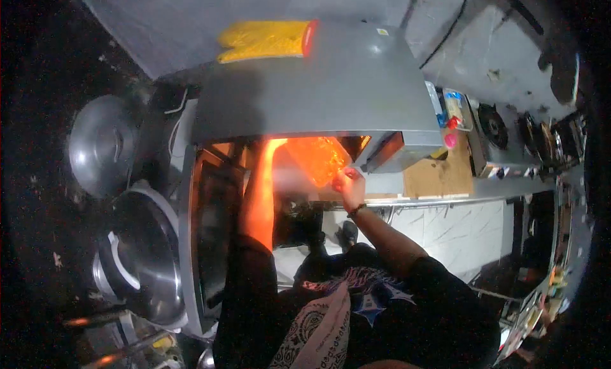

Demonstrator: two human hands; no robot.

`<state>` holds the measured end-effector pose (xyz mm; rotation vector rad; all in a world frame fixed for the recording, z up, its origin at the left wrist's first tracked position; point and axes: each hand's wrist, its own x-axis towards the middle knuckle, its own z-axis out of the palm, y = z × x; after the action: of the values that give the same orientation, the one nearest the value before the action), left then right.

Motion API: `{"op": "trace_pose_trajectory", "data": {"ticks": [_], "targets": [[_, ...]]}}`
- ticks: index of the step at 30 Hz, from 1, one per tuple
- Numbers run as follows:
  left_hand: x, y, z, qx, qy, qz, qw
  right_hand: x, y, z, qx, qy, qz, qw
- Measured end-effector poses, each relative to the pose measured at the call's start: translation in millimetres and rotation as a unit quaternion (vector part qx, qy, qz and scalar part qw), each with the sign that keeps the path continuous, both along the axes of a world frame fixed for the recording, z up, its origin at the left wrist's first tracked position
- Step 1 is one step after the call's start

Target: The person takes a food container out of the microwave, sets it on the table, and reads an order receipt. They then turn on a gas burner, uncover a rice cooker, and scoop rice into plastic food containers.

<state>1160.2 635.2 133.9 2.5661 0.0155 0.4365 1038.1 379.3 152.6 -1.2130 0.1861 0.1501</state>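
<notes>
Orange light is filling the oven [318, 95] beyond both hands. The right hand [349, 185] is pinching the adjoining edge of a clear tray [315, 157], probably steadying it; the left hand [275, 144] is reaching inside, grip impossible to tell.

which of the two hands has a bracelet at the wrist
The right hand, at the edge of the orange-lit item: a dark bracelet circles its wrist, while none shows on the left arm.
</notes>
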Motion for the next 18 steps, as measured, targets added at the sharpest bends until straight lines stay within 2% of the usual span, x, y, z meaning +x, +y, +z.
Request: {"op": "trace_pose_trajectory", "data": {"ticks": [2, 4, 5, 6, 7, 11, 14, 18], "targets": [[-10.6, -9.5, 24.2, 0.022, 0.021, -0.005, 1.000, -0.1, -2.5, 6.6, -0.009, -0.009, -0.023, 1.000], [22.5, 23.0, -76.6, 0.089, -0.108, 0.013, 0.990, -2.3, -6.2, 11.5, -0.052, 0.020, -0.009, 0.998], [5.7, 7.5, -42.3, -0.092, 0.039, -0.002, 0.995, -3.5, -10.4, 11.4, -0.067, 0.019, -0.001, 0.998], [-13.9, -10.1, -0.5, -0.263, 0.189, -0.015, 0.946, -4.9, -13.5, 11.6, -0.065, 0.025, -0.013, 0.997], [-34.0, -31.0, 40.9, -0.335, 0.220, 0.036, 0.916, -5.8, -16.7, 12.4, -0.051, 0.023, 0.002, 0.998], [-51.9, -27.6, 29.1, -0.386, 0.197, -0.045, 0.900, -10.3, -32.8, 10.3, -0.044, 0.006, 0.046, 0.998], [-66.7, -37.3, 23.1, -0.418, 0.154, -0.057, 0.894, -16.9, -48.6, 9.4, -0.045, 0.019, 0.066, 0.997], [-96.4, -56.7, 37.0, -0.428, 0.175, -0.033, 0.886, -35.1, -69.5, 10.0, -0.056, 0.019, 0.079, 0.995]]}}
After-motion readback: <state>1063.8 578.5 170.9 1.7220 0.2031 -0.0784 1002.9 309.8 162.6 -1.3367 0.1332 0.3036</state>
